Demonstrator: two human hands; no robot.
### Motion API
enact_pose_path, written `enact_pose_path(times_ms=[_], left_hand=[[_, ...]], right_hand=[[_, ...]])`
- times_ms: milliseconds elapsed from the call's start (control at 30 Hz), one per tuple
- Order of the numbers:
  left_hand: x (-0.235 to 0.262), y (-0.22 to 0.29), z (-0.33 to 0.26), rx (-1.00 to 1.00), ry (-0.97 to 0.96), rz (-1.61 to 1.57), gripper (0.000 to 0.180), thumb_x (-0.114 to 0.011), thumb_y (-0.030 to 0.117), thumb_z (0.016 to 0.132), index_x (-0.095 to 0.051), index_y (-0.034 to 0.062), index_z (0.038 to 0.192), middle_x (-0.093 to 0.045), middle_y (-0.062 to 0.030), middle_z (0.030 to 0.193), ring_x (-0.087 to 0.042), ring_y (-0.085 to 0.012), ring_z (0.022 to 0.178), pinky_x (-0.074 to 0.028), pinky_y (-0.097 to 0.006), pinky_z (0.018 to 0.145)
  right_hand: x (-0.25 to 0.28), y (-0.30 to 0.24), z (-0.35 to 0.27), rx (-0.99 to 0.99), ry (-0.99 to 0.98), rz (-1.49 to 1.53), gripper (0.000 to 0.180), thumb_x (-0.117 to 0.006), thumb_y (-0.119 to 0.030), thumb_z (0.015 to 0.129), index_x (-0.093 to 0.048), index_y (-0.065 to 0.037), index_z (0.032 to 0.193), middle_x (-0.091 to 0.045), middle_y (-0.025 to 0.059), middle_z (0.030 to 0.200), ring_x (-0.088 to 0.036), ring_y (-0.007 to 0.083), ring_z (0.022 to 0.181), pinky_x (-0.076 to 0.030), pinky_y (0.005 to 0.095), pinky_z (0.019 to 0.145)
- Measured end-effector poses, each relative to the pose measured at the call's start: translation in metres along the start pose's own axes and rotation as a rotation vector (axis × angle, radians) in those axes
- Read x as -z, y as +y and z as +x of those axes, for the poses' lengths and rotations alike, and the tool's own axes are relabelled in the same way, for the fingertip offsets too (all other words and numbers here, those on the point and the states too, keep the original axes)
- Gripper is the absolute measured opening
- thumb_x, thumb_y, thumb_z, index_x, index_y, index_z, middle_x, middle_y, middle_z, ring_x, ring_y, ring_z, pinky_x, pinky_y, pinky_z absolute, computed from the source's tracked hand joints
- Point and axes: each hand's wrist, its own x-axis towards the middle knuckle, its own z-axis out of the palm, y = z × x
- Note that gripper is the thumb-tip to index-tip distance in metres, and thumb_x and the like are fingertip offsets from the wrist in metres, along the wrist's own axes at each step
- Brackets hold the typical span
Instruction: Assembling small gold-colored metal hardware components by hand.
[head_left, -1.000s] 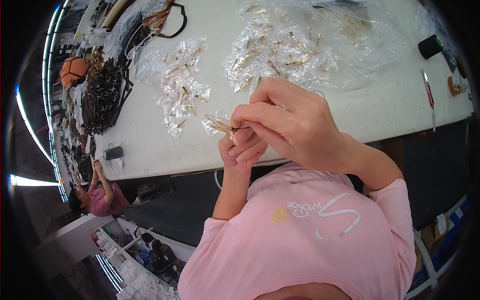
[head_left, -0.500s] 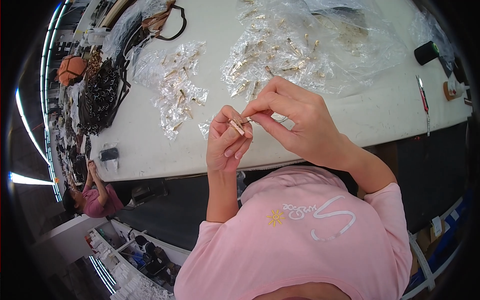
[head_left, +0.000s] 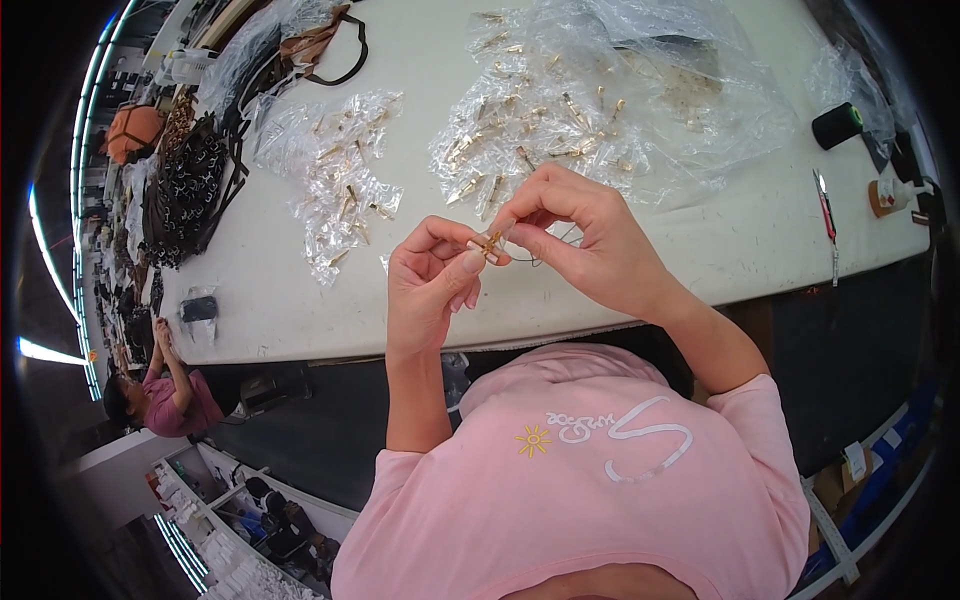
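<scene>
My left hand (head_left: 428, 282) pinches a small gold-coloured metal piece (head_left: 489, 248) between thumb and forefinger, above the table's near edge. The fingertips of my right hand (head_left: 590, 232) meet at the same piece, thumb and forefinger pressed together. From them a thin dark thread (head_left: 533, 262) hangs in a loop. What exactly the right fingertips grip is too small to make out, and part of the metal piece is covered by fingers. Beyond my hands lies a wide spread of small clear plastic bags with gold-coloured metal pieces (head_left: 520, 110).
A smaller heap of similar bags (head_left: 340, 190) lies to the left on the pale table (head_left: 300, 310). At right are a black thread spool (head_left: 837, 126), a red-handled slim tool (head_left: 827, 215) and a small bottle (head_left: 890, 197). Black straps (head_left: 190, 190) pile at far left, near another person (head_left: 165, 400).
The metal piece has turned between my left fingers. My right fingertips have closed in on it, and the thread loop hangs differently. The whole view has shifted slightly.
</scene>
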Motion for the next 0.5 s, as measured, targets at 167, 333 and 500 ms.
enact_pose_path(times_ms=[167, 333, 500], left_hand=[[-0.003, 0.003, 0.001, 0.011, 0.024, 0.057, 0.012, -0.067, 0.001, 0.089, -0.06, -0.0014, 0.099, -0.071, -0.0176, 0.09, -0.064, -0.0102, 0.065, -0.051, -0.022, 0.055], [-0.011, 0.0, 0.001, -0.034, 0.057, 0.112, 0.013, -0.065, -0.002, 0.09, -0.06, -0.0046, 0.101, -0.07, -0.0166, 0.095, -0.069, -0.0178, 0.082, -0.059, -0.029, 0.07], [-0.015, -0.004, 0.005, -0.07, 0.088, 0.09, 0.012, -0.065, -0.003, 0.09, -0.06, -0.0051, 0.101, -0.07, -0.0156, 0.096, -0.069, -0.017, 0.085, -0.06, -0.03, 0.074]], right_hand=[[0.005, -0.001, 0.0, -0.002, -0.026, -0.035, 0.013, -0.062, 0.005, 0.086, -0.069, -0.002, 0.094, -0.061, 0.0065, 0.09, -0.064, 0.0142, 0.079, -0.051, 0.0258, 0.07], [0.005, 0.0, -0.002, -0.266, -0.034, 0.432, 0.021, -0.058, 0.009, 0.088, -0.068, -0.003, 0.101, -0.062, 0.0071, 0.097, -0.063, 0.013, 0.088, -0.052, 0.0267, 0.076], [0.002, 0.0, -0.001, -0.023, 0.027, 0.12, 0.013, -0.065, 0.001, 0.087, -0.068, -0.003, 0.098, -0.065, 0.0065, 0.092, -0.066, 0.0135, 0.08, -0.053, 0.0257, 0.072]])
